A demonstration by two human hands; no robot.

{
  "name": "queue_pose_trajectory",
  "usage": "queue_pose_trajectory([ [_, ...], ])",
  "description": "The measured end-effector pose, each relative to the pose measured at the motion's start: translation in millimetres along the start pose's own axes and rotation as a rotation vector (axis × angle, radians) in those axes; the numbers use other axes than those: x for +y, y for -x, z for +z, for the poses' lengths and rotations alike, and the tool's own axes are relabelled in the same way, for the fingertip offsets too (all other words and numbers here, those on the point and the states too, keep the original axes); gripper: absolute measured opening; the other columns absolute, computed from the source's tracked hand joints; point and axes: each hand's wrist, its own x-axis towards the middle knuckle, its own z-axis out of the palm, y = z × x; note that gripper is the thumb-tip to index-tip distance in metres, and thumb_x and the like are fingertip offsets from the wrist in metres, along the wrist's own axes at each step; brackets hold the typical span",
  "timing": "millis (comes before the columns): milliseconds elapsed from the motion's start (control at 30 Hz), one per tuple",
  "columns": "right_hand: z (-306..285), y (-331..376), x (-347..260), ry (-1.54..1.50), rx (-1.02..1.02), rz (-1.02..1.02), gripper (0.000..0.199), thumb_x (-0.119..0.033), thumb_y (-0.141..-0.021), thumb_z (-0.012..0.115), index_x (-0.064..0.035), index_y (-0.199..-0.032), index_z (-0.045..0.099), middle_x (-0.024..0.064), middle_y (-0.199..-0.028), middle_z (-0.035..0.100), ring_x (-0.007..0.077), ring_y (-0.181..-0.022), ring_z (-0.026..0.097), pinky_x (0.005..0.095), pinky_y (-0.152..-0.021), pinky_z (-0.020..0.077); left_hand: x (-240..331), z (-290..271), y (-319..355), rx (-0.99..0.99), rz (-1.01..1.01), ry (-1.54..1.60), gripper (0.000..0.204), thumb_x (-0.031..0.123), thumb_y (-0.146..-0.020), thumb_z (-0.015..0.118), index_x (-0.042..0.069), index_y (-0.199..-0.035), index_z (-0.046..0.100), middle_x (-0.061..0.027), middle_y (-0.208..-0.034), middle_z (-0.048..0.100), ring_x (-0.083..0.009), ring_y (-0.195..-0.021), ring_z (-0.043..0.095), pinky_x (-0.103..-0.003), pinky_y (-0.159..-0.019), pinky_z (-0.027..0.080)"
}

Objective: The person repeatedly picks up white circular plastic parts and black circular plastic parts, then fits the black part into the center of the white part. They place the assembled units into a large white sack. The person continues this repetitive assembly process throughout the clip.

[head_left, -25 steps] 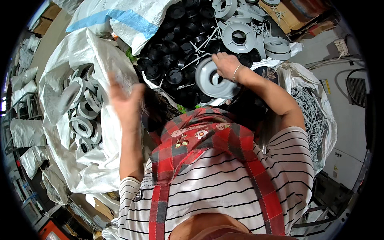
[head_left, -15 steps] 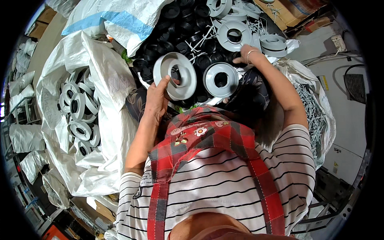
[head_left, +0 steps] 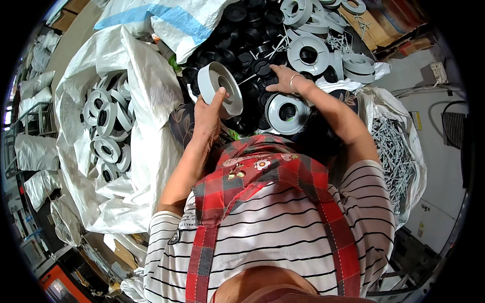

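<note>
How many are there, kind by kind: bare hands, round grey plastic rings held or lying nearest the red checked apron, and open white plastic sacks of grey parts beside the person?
Bare hands, left hand and right hand: 2
Round grey plastic rings, held ring and loose ring: 2
Open white plastic sacks, left sack and right sack: 2
Total: 6

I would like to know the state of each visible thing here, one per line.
Left hand: closed
Held grey ring: tilted, in left hand
Right hand: open, apparently empty
Second grey ring: hole facing camera
Black parts: loosely heaped
Left sack: open, holding grey rings
Right sack: open, holding grey sticks
</note>
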Motion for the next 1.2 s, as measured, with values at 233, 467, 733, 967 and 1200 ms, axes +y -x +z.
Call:
queue_pose_trajectory([
  [233,29,-65,-23,0.042,0.133,0.191,0.067,-0.028,-0.07,0.072,-0.009,-0.129,0.044,0.0174,-0.131,0.037,0.0362,-0.12,0.038,0.0427,-0.098,0.0399,5,-9,4,0.069,-0.013,-0.007,0.033,0.024,-0.082,0.067,-0.001,-0.102,0.054,-0.006,-0.086,0.061,-0.0135,-0.08,0.055,-0.029,-0.074,0.044],
  [467,-6,-17,-90,-0.346,0.408,-0.312,0.074,-0.046,-0.072,0.067,0.0011,-0.124,0.043,0.0212,-0.116,0.049,0.0359,-0.108,0.046,0.0388,-0.095,0.0378,6,-19,2,-0.083,-0.104,0.242,0.034,0.022,-0.092,0.053,-0.004,-0.114,0.05,-0.0109,-0.104,0.06,-0.0203,-0.095,0.059,-0.036,-0.087,0.045],
  [733,-44,42,-109,-0.309,0.228,-0.404,0.078,-0.034,-0.067,0.071,-0.0002,-0.127,0.035,0.0236,-0.111,0.043,0.0389,-0.102,0.045,0.0397,-0.089,0.0421,20,6,15,-0.252,-0.141,0.277,0.037,0.02,-0.091,0.053,-0.003,-0.12,0.046,-0.0105,-0.113,0.057,-0.0184,-0.101,0.057,-0.034,-0.09,0.044],
  [967,-61,59,-114,0.193,0.276,-0.86,0.08,-0.01,-0.051,0.08,-0.0021,-0.118,0.037,0.0163,-0.11,0.043,0.0363,-0.105,0.042,0.0375,-0.082,0.0489,37,-10,16,-0.363,-0.292,0.236,0.038,0.026,-0.092,0.051,-0.006,-0.113,0.051,-0.0119,-0.106,0.061,-0.02,-0.094,0.061,-0.035,-0.086,0.048],
  [1200,-49,56,-106,-1.035,-0.493,0.121,0.093,-0.072,-0.077,0.045,0.0202,-0.09,0.053,0.0223,-0.065,0.062,0.0231,-0.036,0.055,0.0304,-0.035,0.0456,34,-1,27,-0.237,0.04,0.12,0.038,0.02,-0.086,0.062,-0.004,-0.114,0.05,-0.0084,-0.104,0.06,-0.0151,-0.093,0.057,-0.03,-0.084,0.045],
])
